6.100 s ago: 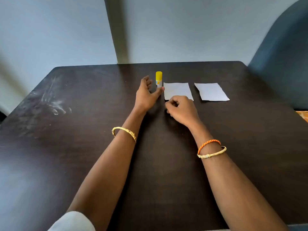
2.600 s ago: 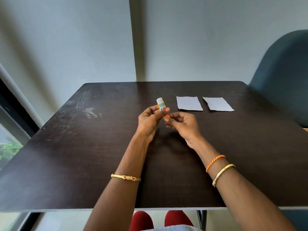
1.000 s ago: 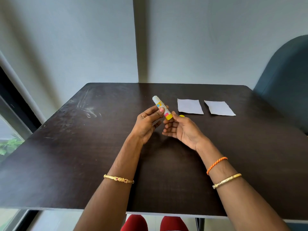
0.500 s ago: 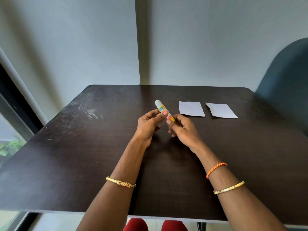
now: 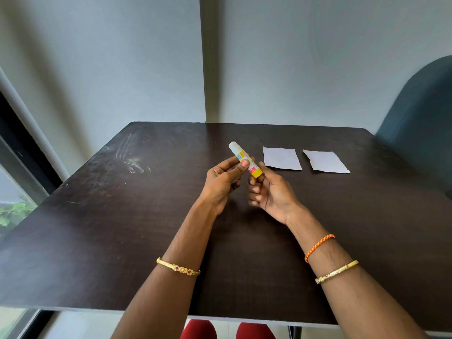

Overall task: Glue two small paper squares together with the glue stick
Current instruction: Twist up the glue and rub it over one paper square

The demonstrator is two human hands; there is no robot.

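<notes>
The glue stick (image 5: 236, 149) is tilted above the table, its white end pointing up and left, its yellow end down and right. My left hand (image 5: 221, 184) grips its middle between thumb and fingers. My right hand (image 5: 274, 194) pinches the yellow end with thumb and index tip, the other fingers loosely curled below. I cannot tell whether the yellow end is a cap or the base. Two small white paper squares lie flat side by side beyond my right hand, the nearer one (image 5: 281, 158) and the farther one (image 5: 325, 161), both apart from my hands.
The dark wooden table (image 5: 122, 228) has pale scuff marks at its back left. A dark blue chair (image 5: 420, 123) stands at the right, past the table edge. A window frame (image 5: 24, 148) runs along the left. A grey wall rises behind.
The left hand has kept the stick. The right hand's fingers closed over the yellow end half a second ago and now pinch it with the fingertips, palm more open.
</notes>
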